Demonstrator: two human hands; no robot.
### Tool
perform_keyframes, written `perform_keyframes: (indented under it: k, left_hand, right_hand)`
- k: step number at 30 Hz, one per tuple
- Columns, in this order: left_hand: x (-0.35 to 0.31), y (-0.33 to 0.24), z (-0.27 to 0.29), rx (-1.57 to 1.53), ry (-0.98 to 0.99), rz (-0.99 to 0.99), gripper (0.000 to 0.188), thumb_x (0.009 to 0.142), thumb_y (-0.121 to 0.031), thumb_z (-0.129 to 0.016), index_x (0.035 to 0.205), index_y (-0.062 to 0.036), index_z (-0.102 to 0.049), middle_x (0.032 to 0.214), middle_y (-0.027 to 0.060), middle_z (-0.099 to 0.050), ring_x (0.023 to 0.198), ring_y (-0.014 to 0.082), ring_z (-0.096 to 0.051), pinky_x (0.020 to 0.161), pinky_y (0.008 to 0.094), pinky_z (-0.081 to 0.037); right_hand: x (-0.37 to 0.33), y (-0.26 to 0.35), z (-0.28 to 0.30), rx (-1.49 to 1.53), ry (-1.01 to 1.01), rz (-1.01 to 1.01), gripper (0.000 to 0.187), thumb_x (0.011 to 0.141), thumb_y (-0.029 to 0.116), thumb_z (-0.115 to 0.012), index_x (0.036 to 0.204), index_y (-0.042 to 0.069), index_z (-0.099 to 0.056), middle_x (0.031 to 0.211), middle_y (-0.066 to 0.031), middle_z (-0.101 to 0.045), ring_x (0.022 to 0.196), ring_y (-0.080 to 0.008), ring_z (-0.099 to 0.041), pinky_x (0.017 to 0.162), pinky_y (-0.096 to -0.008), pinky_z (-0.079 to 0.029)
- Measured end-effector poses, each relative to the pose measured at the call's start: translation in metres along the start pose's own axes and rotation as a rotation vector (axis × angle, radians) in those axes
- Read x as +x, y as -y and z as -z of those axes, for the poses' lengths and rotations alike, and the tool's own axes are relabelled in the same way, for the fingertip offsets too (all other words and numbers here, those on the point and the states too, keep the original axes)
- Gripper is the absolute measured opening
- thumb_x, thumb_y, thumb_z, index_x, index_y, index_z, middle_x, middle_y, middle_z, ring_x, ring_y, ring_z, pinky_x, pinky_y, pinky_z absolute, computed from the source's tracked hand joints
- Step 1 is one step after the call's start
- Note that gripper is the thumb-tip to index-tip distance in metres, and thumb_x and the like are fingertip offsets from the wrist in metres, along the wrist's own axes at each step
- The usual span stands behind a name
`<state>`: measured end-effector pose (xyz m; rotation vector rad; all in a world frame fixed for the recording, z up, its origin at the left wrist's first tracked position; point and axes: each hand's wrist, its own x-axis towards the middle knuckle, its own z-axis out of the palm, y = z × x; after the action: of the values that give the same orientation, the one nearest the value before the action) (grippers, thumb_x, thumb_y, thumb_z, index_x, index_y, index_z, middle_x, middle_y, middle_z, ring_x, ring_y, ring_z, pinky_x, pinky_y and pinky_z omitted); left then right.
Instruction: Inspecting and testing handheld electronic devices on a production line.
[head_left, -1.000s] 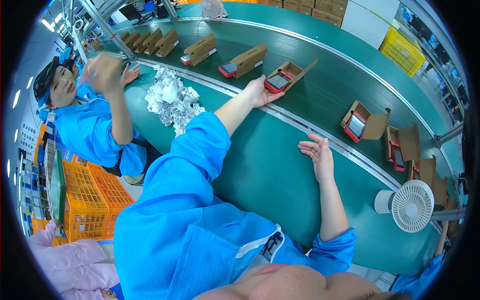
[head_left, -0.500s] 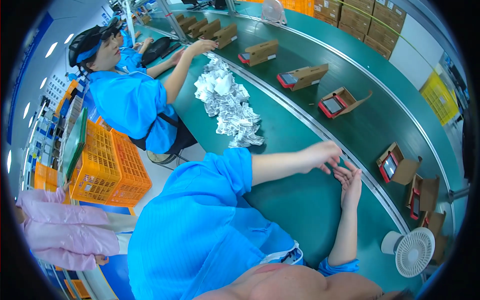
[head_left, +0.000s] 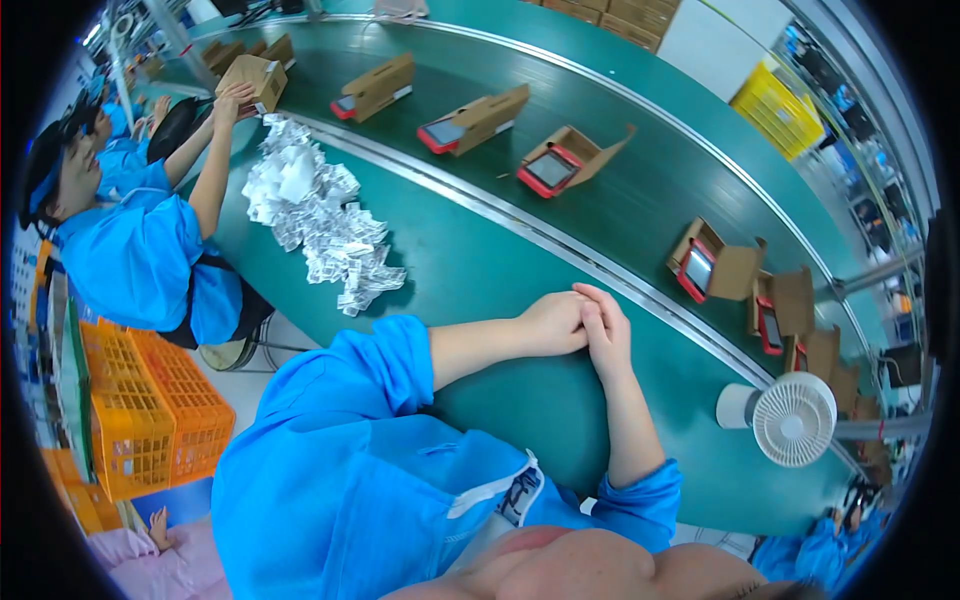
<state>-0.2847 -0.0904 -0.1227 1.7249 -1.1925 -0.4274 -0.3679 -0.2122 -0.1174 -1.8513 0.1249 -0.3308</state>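
Observation:
My left hand [head_left: 553,325] and my right hand [head_left: 608,335] are clasped together over the green worktop [head_left: 510,400], near the metal rail [head_left: 560,251]. The right hand's fingers lie closed against the left hand. The left hand is curled, with its fingertips mostly hidden. No object shows between them. Left of my hands lies a loose heap of small clear and white plastic packets [head_left: 330,220]. Across the rail, an open brown carton [head_left: 603,160] holds a red-edged device with a grey screen [head_left: 550,171].
More open cartons [head_left: 735,268] with red-edged devices stand along the dark green belt [head_left: 640,215]. A white fan [head_left: 793,419] stands at right. To the left, a co-worker in blue [head_left: 150,240] touches a carton [head_left: 254,84]. Orange crates [head_left: 150,410] stand behind; a pink sleeve shows below.
My hands, apart and loosely spread before, have come together and clasped. The view has swung right. The co-worker's hands are now on a carton.

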Motion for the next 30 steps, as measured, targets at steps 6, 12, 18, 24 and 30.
perform_keyframes:
  k: [6,12,18,24,30]
  left_hand:
    - [-0.004,0.006,0.008,0.001,0.082,0.073,0.014,0.076,-0.017,-0.062,0.087,-0.011,-0.067,0.084,0.0128,-0.067,0.08,0.0325,-0.065,0.069,0.0441,-0.051]
    - [0.002,-0.001,0.007,0.043,0.033,-0.03,0.012,0.077,-0.017,-0.06,0.081,-0.0052,-0.061,0.078,0.0135,-0.064,0.078,0.0344,-0.062,0.066,0.0457,-0.049]
    - [-0.001,0.002,0.008,0.064,0.049,-0.059,0.011,0.079,-0.014,-0.058,0.081,-0.004,-0.061,0.084,0.0125,-0.064,0.08,0.0323,-0.061,0.069,0.0443,-0.049]
    - [-0.002,0.006,0.009,0.039,0.034,-0.076,0.013,0.079,-0.016,-0.06,0.083,-0.0042,-0.062,0.084,0.0125,-0.064,0.081,0.0319,-0.062,0.07,0.0441,-0.049]
    - [-0.003,0.012,0.008,0.065,0.027,-0.082,0.011,0.074,-0.015,-0.064,0.078,-0.0044,-0.062,0.084,0.0123,-0.065,0.081,0.031,-0.062,0.069,0.044,-0.049]
  right_hand:
    - [0.009,0.004,-0.005,-0.045,0.069,0.107,0.027,0.088,0.017,-0.056,0.107,0.0,-0.064,0.113,-0.0154,-0.063,0.107,-0.0272,-0.059,0.094,-0.0363,-0.044]
    - [0.01,-0.008,0.001,0.223,0.054,-0.097,0.027,0.094,0.017,-0.051,0.108,-0.004,-0.061,0.111,-0.0115,-0.063,0.104,-0.0188,-0.058,0.092,-0.0305,-0.044]
    - [0.013,-0.004,0.0,0.204,0.084,-0.148,0.03,0.096,0.022,-0.049,0.108,-0.003,-0.062,0.109,-0.0112,-0.064,0.101,-0.0186,-0.058,0.091,-0.0298,-0.044]
    - [0.015,-0.007,-0.003,0.27,0.055,-0.149,0.035,0.098,0.024,-0.047,0.11,-0.006,-0.06,0.107,-0.0137,-0.063,0.099,-0.0199,-0.059,0.088,-0.03,-0.046]
    - [0.016,-0.014,-0.004,0.266,0.067,-0.163,0.036,0.098,0.026,-0.047,0.11,-0.006,-0.06,0.109,-0.0138,-0.063,0.099,-0.0195,-0.059,0.088,-0.0297,-0.046]
